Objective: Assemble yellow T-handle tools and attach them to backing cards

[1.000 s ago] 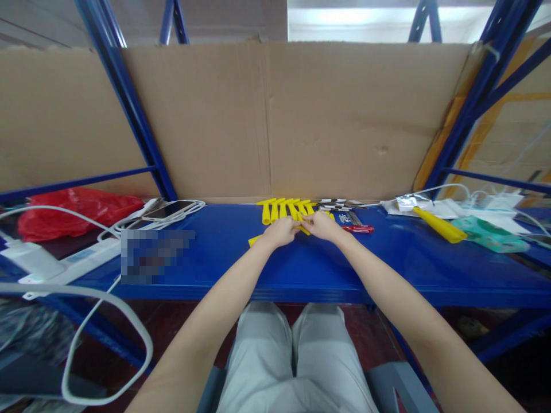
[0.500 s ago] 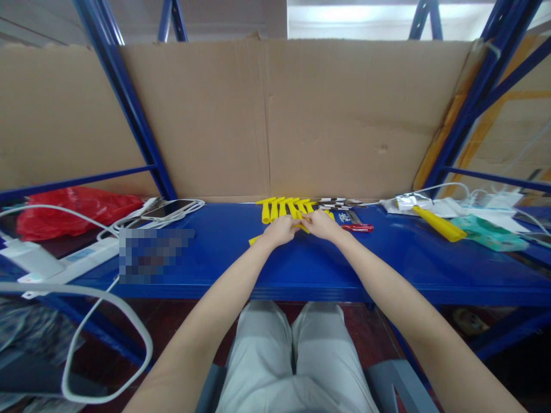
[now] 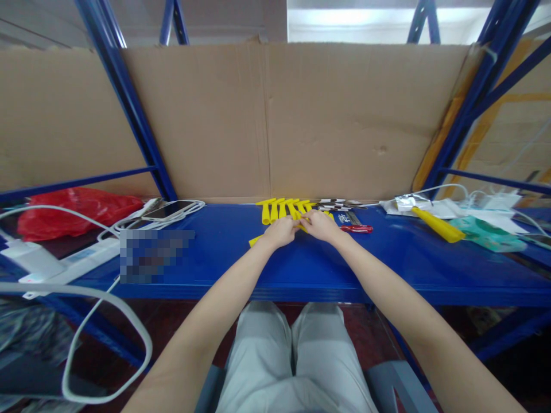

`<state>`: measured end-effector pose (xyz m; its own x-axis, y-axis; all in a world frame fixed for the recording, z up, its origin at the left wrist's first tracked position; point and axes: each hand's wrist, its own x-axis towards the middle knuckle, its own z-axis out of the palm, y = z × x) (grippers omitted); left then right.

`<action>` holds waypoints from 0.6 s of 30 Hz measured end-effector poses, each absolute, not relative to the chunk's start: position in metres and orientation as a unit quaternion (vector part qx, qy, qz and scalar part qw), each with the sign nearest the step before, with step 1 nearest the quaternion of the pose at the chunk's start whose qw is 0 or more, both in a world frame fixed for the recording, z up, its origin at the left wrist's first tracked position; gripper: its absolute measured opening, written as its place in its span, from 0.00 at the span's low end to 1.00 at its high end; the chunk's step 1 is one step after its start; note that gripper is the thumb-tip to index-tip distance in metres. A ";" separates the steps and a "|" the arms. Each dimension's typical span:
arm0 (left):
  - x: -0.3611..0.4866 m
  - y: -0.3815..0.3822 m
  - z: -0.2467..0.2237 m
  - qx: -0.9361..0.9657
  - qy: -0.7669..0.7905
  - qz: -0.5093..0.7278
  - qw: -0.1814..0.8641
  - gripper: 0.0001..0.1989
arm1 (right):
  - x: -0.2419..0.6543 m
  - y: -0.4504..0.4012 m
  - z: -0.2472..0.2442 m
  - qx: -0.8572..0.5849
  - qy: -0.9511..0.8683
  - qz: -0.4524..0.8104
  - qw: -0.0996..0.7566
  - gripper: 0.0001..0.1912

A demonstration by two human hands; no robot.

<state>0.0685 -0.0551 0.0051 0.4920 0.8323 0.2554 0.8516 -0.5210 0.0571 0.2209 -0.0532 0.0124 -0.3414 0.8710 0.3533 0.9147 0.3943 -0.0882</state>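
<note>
My left hand (image 3: pixel 282 230) and my right hand (image 3: pixel 321 225) are closed and meet over the blue shelf top. Between their fingertips shows a yellow plastic piece (image 3: pixel 302 227), mostly covered by the fingers. A yellow end (image 3: pixel 253 242) sticks out beside my left wrist; whether it belongs to the same piece I cannot tell. Just behind the hands, several yellow T-shaped plastic pieces (image 3: pixel 266 212) lie in a row. Right of my right hand lies a red screwdriver (image 3: pixel 356 228), with black-and-white checkered strips (image 3: pixel 336 203) behind it.
Cardboard (image 3: pixel 206 126) walls off the back between blue posts. At left are a red plastic bag (image 3: pixel 77 212), a white power strip (image 3: pixel 90 261), a phone (image 3: pixel 167 210) and cables. To the right lie a yellow tapered piece (image 3: pixel 439 225) and a green plastic packet (image 3: pixel 491 234).
Both hands stay nearly in place, with only a slight shift of the fingers around the yellow piece. The things on the shelf have not moved.
</note>
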 end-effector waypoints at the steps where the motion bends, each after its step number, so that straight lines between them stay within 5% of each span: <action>1: 0.069 -0.055 0.005 -0.862 -0.488 -0.127 0.040 0.19 | 0.221 -0.053 0.013 -0.548 -0.814 -0.058 0.185 0.17; 10: 0.071 -0.057 0.005 -0.856 -0.496 -0.140 0.046 0.18 | 0.227 -0.037 0.005 -0.570 -0.763 0.021 0.304 0.14; 18: 0.073 -0.058 0.004 -0.853 -0.497 -0.156 0.029 0.18 | 0.227 -0.038 0.003 -0.563 -0.765 0.028 0.312 0.14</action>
<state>0.0727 -0.0578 0.0037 0.4568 0.8396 0.2939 0.8574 -0.5036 0.1059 0.2270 -0.0378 0.0029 -0.1717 0.8782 0.4464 0.8433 0.3653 -0.3942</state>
